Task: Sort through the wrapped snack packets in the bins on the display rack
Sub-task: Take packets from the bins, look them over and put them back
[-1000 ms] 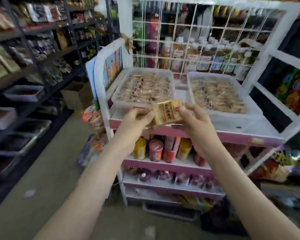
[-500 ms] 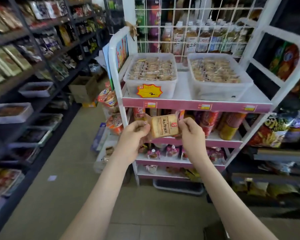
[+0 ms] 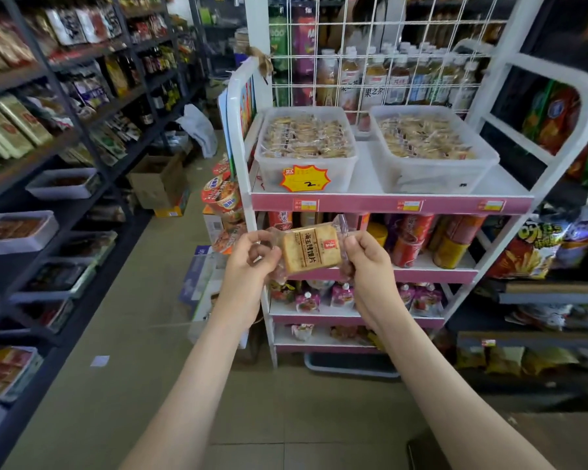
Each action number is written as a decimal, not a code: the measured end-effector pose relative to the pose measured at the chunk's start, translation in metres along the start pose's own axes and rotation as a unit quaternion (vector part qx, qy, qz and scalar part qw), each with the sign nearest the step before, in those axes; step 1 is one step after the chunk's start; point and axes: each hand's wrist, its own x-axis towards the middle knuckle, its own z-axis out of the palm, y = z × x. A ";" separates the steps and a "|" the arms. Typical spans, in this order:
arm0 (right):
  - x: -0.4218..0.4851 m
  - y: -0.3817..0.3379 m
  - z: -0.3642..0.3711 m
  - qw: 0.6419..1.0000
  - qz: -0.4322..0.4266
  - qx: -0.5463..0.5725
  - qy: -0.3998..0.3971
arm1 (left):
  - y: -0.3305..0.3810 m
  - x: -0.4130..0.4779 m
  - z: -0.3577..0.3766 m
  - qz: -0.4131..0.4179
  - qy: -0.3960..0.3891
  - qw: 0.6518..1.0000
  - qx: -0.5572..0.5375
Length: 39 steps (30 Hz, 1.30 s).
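The left hand [image 3: 248, 262] and the right hand [image 3: 367, 266] each pinch one end of a single snack packet [image 3: 311, 247], thumb and curled fingers closed on the crinkled clear wrapper. The packet is held level in the air in front of the display rack [image 3: 387, 205], at about the height of its second shelf and below the bins. It is a flat, squarish, golden-brown piece in clear film, with a brown band of printed characters and a small red mark on its face.

On the rack's top shelf stand two clear plastic bins side by side, slightly apart. The left bin [image 3: 269, 174] and the right bin [image 3: 431, 179] are both filled with many similar small wrapped packets, too many and too blurred to count. A yellow starburst price tag [image 3: 305, 178] with a handwritten 2 is stuck on the left bin's front wall. Three small labels sit on the pink edge of the top shelf.

The held packet and the hands cover part of the second shelf, where cans [image 3: 448, 245] stand. Pouches [image 3: 340, 295] line the shelf below. Behind the bins a white wire grid [image 3: 370, 45] fronts a row of bottles [image 3: 374, 79]. To the left run dark shelves [image 3: 65, 130] of goods, with a cardboard box [image 3: 160, 184] on the floor.
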 end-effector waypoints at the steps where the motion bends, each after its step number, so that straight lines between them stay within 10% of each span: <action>1: 0.000 0.000 0.001 1.000 0.003 0.008 -0.003 | 0.000 0.000 -0.001 -0.003 -0.002 1.000 -0.007; 8: 0.002 -0.014 -0.004 0.989 -0.079 -0.118 0.034 | 0.008 -0.001 0.005 -0.021 0.018 0.978 0.207; 16: -0.021 -0.017 0.033 0.943 -0.258 -0.180 -0.109 | 0.016 -0.018 0.025 -0.055 -0.118 0.986 -0.102; 23: -0.013 -0.017 0.014 0.982 -0.151 -0.116 0.001 | 0.011 -0.013 -0.002 -0.073 -0.112 0.969 -0.208; 30: -0.011 -0.016 0.007 0.991 -0.048 -0.111 -0.053 | 0.000 -0.012 -0.027 -0.101 -0.164 0.953 -0.235; 39: -0.007 0.000 0.004 0.990 0.061 0.102 -0.082 | -0.003 -0.009 -0.032 -0.094 -0.085 0.992 -0.011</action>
